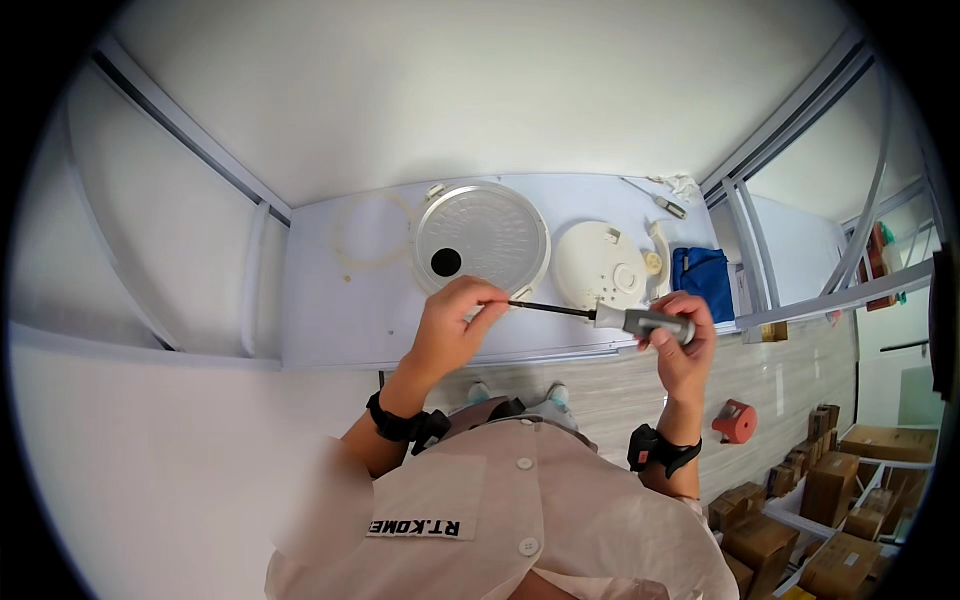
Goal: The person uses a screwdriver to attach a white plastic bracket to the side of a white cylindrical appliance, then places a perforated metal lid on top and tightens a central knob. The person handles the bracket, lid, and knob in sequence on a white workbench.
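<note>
You're holding a grey-handled, black-shafted screwdriver (608,317) near the desk's (340,320) front edge, your right grip (686,340) clamping its handle, your left grip (455,325) pinching its tip. A white wall (490,95) is rising behind the pale desk; desk surface is showing between the lid (490,230) and left edge.

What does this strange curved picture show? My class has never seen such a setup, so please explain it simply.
There is no robot here, just a person's two bare hands. A wide fisheye camera worn on the head looks down, so straight edges bend. The left hand pinches the tip end of a long black-shafted screwdriver; the right hand holds its grey handle. On the pale, flat table lie a round silver-faced lid, a round white plastic part, a blue fabric pouch and another grey-handled screwdriver.
</note>
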Tool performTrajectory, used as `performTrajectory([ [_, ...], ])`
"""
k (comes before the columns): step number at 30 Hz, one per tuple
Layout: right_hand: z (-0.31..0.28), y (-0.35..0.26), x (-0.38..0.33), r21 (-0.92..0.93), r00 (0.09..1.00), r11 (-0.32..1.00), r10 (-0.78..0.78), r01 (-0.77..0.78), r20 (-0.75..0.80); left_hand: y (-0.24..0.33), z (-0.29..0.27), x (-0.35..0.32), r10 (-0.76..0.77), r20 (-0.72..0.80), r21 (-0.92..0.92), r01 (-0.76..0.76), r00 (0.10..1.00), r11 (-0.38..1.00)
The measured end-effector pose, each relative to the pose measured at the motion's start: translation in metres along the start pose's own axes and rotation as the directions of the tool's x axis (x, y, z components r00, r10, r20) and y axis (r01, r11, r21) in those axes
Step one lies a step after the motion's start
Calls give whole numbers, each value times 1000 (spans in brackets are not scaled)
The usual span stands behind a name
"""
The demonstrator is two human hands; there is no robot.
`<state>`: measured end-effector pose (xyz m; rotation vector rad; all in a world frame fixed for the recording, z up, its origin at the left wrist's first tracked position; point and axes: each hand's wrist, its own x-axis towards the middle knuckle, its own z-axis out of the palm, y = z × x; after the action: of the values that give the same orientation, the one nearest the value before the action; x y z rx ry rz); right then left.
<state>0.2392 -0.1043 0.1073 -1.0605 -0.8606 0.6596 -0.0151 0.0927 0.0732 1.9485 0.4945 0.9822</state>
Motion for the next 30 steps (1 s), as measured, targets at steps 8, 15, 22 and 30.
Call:
performTrajectory([
  [8, 74, -10, 2, -225, 944, 942, -289, 250, -161, -8, -16, -2, 301, 90, 356, -313, 949, 880],
  [15, 116, -19, 24, -256, 892, 870, -449, 421, -58, -16, -8, 0, 303, -21, 405, -269, 953, 874],
  [22, 131, -14, 46, -443, 872, 773, -489, 453, 39, -18, -6, 1, 212, 51, 417, -214, 976, 884],
  [30, 132, -8, 55, -471, 878, 767, -478, 435, 33, -21, -2, 0, 197, 57, 456, -201, 979, 867],
])
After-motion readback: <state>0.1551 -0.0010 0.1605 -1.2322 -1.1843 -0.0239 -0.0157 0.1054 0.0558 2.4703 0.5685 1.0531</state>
